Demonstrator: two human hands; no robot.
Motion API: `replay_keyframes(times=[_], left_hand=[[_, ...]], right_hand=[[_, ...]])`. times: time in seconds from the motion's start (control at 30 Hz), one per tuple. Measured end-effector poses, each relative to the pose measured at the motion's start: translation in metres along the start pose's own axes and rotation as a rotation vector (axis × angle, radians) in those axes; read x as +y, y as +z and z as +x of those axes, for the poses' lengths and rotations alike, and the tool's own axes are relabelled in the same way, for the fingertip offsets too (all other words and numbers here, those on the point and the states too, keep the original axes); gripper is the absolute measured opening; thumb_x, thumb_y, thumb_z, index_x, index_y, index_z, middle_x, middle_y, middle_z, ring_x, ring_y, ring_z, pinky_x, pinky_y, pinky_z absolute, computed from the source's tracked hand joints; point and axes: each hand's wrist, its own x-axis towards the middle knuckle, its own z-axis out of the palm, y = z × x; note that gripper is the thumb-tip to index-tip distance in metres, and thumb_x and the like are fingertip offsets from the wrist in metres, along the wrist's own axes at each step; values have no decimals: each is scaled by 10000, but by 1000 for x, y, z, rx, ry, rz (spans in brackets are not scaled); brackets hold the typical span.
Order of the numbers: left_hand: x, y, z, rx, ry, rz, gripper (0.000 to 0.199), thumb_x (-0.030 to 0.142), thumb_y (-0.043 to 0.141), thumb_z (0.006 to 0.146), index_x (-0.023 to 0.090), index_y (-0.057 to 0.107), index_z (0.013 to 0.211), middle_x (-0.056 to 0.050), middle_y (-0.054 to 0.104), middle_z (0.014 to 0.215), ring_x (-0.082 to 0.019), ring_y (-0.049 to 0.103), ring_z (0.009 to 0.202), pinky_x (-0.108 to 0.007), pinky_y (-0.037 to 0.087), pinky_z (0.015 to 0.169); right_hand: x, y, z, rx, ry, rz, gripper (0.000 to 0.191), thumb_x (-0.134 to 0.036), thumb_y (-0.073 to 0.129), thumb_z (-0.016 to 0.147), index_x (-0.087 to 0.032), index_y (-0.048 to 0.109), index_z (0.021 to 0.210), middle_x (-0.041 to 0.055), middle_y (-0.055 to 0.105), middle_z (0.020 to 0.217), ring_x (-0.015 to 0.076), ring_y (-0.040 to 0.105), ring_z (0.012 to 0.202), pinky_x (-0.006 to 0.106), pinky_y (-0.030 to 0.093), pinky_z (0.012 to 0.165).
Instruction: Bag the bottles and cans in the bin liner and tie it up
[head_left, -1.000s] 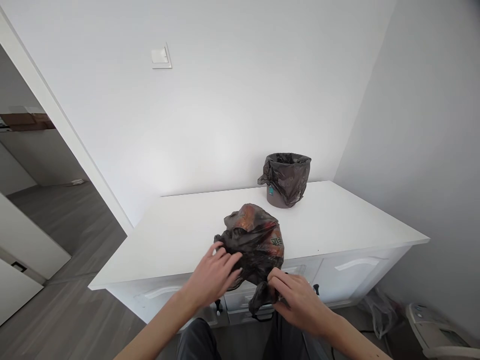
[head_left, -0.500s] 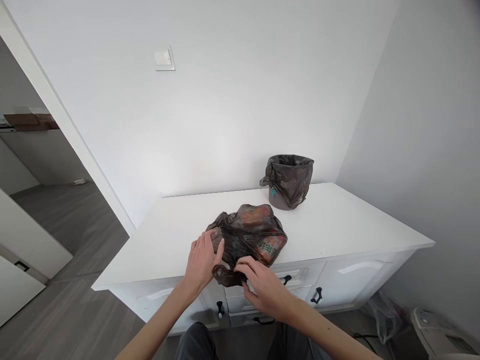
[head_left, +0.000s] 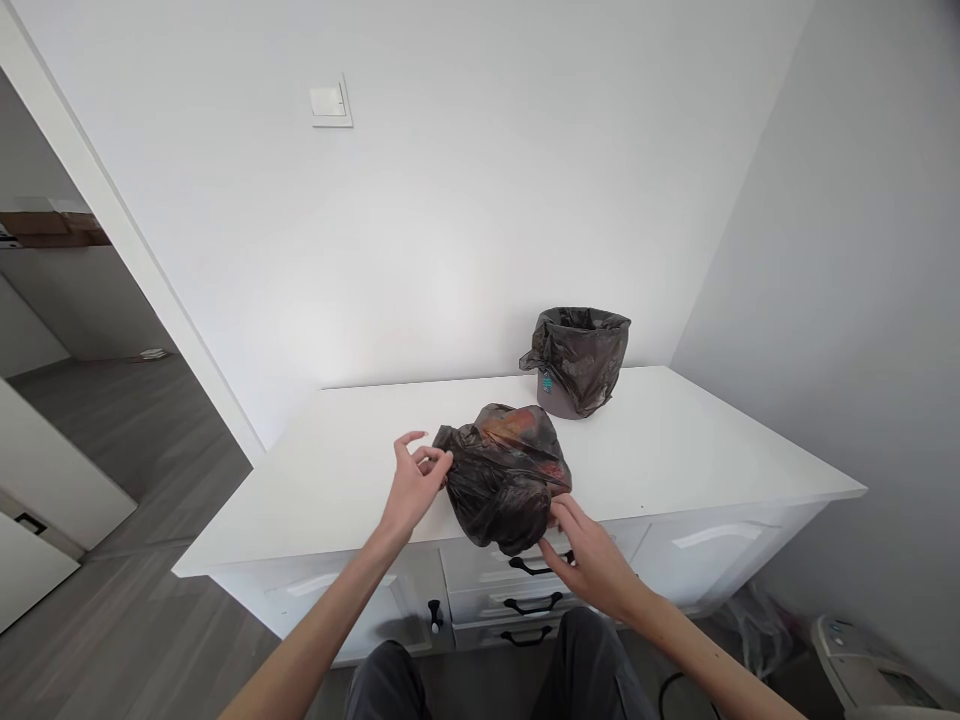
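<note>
A thin black plastic bag [head_left: 499,490] rests on the front of the white cabinet top, its lower part hanging over the edge. Orange and red packaging shows dimly through its far side. My left hand [head_left: 416,485] pinches the bag's left edge between thumb and fingertips, with the index finger raised. At the bag's right front corner, my right hand [head_left: 589,560] grips the plastic between thumb and fingers; some fingertips are hidden behind the bag.
A grey bin [head_left: 555,395] lined with a black bag stands at the back of the cabinet top [head_left: 697,440], against the wall. Black-handled drawers [head_left: 532,605] are below. A light switch [head_left: 330,102] is on the wall. A doorway opens at left; a pale machine [head_left: 870,660] sits lower right.
My right hand has moved right and slightly down, drawing the bag's mouth out wider. My left hand has shifted slightly up to its left edge. The packaging's printed lettering is now covered.
</note>
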Motion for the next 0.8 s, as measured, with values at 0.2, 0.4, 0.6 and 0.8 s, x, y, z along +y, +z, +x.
replay_keyframes(times=[0.2, 0.4, 0.6, 0.8], left_hand=[[35, -14, 4, 135, 358, 16, 501, 441, 624, 965, 295, 332, 1345, -96, 641, 1367, -215, 618, 1250, -387, 521, 988], [-13, -24, -18, 11, 338, 422, 249, 375, 424, 1045, 241, 632, 1073, -84, 714, 1145, -249, 667, 1068, -369, 558, 803], [-43, -16, 12, -138, 508, 819, 340, 125, 324, 983, 171, 648, 1075, -158, 694, 1158, -318, 620, 1169, -500, 479, 1011], [-52, -1, 67, -221, 463, 903, 173, 64, 522, 809, 171, 656, 836, -149, 725, 991, -320, 670, 961, -452, 522, 881]], right_hand=[[-8, 15, 26, -129, -43, 131, 450, -208, 546, 956, -247, 462, 1396, 136, 552, 1387, 275, 599, 1224, 435, 549, 999], [4, 11, 29, -87, -8, 322, 441, -135, 450, 945, -282, 555, 1347, 95, 611, 1285, 229, 625, 1158, 387, 534, 997], [50, 3, 28, 192, 250, 337, 225, -196, 458, 907, -223, 641, 1034, 60, 688, 958, 217, 662, 891, 361, 526, 844], [90, 5, 52, 258, 472, 385, 216, -258, 470, 843, -222, 608, 1005, 50, 711, 995, 194, 674, 799, 346, 521, 782]])
